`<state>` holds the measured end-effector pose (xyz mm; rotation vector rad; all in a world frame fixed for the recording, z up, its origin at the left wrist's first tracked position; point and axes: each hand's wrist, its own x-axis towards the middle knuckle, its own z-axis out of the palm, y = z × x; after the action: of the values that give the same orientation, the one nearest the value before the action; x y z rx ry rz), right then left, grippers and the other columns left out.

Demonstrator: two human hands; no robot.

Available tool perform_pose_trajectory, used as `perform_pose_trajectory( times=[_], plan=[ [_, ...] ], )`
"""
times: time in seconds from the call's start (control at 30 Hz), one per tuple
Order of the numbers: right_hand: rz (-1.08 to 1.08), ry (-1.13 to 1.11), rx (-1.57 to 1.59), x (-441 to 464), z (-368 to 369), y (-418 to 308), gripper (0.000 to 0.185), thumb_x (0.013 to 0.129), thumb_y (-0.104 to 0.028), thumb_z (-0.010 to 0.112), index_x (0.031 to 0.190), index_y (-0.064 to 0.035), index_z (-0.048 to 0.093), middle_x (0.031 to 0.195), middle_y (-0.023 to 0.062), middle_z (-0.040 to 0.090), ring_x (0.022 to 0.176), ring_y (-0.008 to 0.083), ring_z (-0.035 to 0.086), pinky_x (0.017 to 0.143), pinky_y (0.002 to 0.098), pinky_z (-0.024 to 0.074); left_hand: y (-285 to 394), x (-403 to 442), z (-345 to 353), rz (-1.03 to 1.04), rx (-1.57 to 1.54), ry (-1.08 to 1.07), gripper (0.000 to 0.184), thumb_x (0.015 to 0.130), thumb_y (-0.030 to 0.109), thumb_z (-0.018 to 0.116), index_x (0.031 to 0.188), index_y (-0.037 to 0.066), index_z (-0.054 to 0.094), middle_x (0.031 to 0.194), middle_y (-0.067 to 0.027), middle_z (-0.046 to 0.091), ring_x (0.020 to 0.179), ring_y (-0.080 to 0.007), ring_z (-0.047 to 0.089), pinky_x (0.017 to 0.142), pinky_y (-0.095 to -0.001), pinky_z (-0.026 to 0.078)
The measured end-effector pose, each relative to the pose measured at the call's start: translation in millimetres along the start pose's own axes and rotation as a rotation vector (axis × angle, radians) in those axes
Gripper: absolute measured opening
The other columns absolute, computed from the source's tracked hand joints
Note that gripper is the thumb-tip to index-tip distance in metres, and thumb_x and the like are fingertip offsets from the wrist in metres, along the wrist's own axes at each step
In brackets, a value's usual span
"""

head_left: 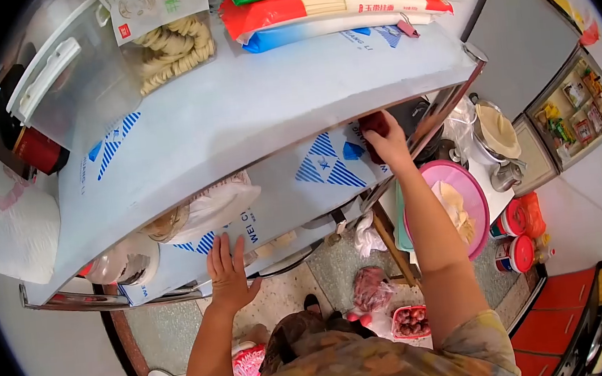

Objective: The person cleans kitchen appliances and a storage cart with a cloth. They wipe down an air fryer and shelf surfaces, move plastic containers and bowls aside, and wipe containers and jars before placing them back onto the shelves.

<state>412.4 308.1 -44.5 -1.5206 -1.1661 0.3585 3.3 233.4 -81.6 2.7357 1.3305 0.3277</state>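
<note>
1. Right hand (389, 141) grasps a red object (372, 122) at the right end of the lower shelf (279, 184).
2. Left hand (228, 273), released, spreads its fingers at the shelf's front edge.
3. Bag (225, 208): on the shelf's left part.

Walls (593, 214) are white; floor tiles (285, 289), speckled; cabinets (547, 340), red.

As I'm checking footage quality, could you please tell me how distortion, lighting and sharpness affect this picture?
Head view: wide-angle distortion bows the upper shelf, and the corners are black; head view: the lower shelf looks dimmer than the upper one; head view: the left hand and right hand look fairly sharp, but the dark red item in the right shows little detail.
</note>
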Motion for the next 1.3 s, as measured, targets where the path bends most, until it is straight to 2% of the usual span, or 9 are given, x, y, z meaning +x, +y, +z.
perform_pose_trajectory(
  times=[0.03,0.07,0.1,0.37,0.57,0.77,0.9,1.0,1.3],
  plan=[
    [-0.217,0.108,-0.243,6,11,36,0.053,0.065,-0.015,0.064,0.114,-0.0004,0.052,0.119,0.0234,0.048,0.11,0.0329,0.047,0.094,0.0376,0.0371,1,0,0,0.003,-0.003,0.006,0.091,0.063,0.033,0.069,0.136,0.004,0.022,0.138,-0.0243,0.015,0.128,-0.0412,0.012,0.103,-0.0499,0.01],
    [-0.136,0.117,-0.436,-4,21,56,0.057,0.061,-0.017,0.066,0.115,-0.0021,0.052,0.129,0.0266,0.037,0.118,0.0406,0.036,0.1,0.0428,0.0301,2,-1,-1,0.004,-0.003,0.006,0.091,0.063,0.033,0.069,0.136,0.004,0.022,0.138,-0.0243,0.015,0.128,-0.0412,0.012,0.103,-0.0499,0.01],
    [-0.267,0.079,-0.672,-20,26,38,0.058,0.058,-0.014,0.068,0.113,-0.0023,0.053,0.126,0.0254,0.041,0.117,0.0409,0.038,0.1,0.0438,0.0307,4,0,-2,-0.019,-0.009,-0.012,0.091,0.063,0.032,0.069,0.136,0.004,0.022,0.139,-0.0242,0.015,0.129,-0.041,0.012,0.103,-0.05,0.01],
    [-0.6,-0.766,-0.359,-105,28,-59,0.068,0.051,-0.005,0.068,0.117,-0.0034,0.053,0.132,0.0157,0.04,0.126,0.032,0.032,0.105,0.0432,0.0264,6,2,-7,-0.042,-0.019,-0.038,0.093,0.062,0.032,0.07,0.136,0.004,0.021,0.139,-0.0243,0.014,0.129,-0.0406,0.011,0.103,-0.05,0.01],
    [-0.239,-0.374,-0.427,9,18,0,0.039,0.064,-0.007,0.061,0.103,-0.0061,0.061,0.117,0.0168,0.053,0.11,0.0313,0.048,0.092,0.0355,0.0408,4,1,-3,-0.039,0.008,-0.035,0.094,0.061,0.033,0.07,0.136,0.004,0.021,0.139,-0.0255,0.013,0.129,-0.0414,0.01,0.103,-0.0512,0.009],
    [-0.149,-0.138,-0.823,79,95,73,0.046,0.083,-0.032,0.051,0.125,-0.0136,0.046,0.131,0.012,0.043,0.12,0.0266,0.038,0.096,0.0314,0.0355,4,4,5,-0.046,0.045,-0.021,0.097,0.058,0.034,0.07,0.135,0.002,0.021,0.14,-0.0253,0.012,0.129,-0.0416,0.009,0.102,-0.0512,0.008],
    [-0.169,-0.281,-1.001,40,113,13,0.057,0.084,-0.042,0.047,0.133,-0.0149,0.035,0.139,0.0109,0.032,0.129,0.0256,0.025,0.104,0.0361,0.0248,4,4,3,-0.048,0.018,-0.04,0.096,0.058,0.032,0.07,0.135,0.002,0.02,0.14,-0.0257,0.011,0.129,-0.0418,0.009,0.102,-0.0514,0.007],
    [-0.116,-0.494,-0.641,43,96,10,0.059,0.083,-0.046,0.044,0.133,-0.0134,0.036,0.139,0.0114,0.032,0.129,0.0268,0.025,0.103,0.0383,0.0249,5,5,0,-0.039,0.017,-0.064,0.096,0.059,0.031,0.07,0.136,0.002,0.019,0.14,-0.0259,0.011,0.129,-0.0417,0.009,0.102,-0.0512,0.007],
    [-0.252,-0.078,-0.863,36,136,24,0.045,0.077,-0.027,0.053,0.117,-0.0072,0.049,0.122,0.0149,0.047,0.116,0.0303,0.04,0.097,0.0387,0.0327,3,6,6,-0.027,0.028,-0.05,0.098,0.058,0.032,0.069,0.135,0.001,0.018,0.139,-0.0265,0.011,0.13,-0.0415,0.008,0.102,-0.0511,0.005]
  ],
)
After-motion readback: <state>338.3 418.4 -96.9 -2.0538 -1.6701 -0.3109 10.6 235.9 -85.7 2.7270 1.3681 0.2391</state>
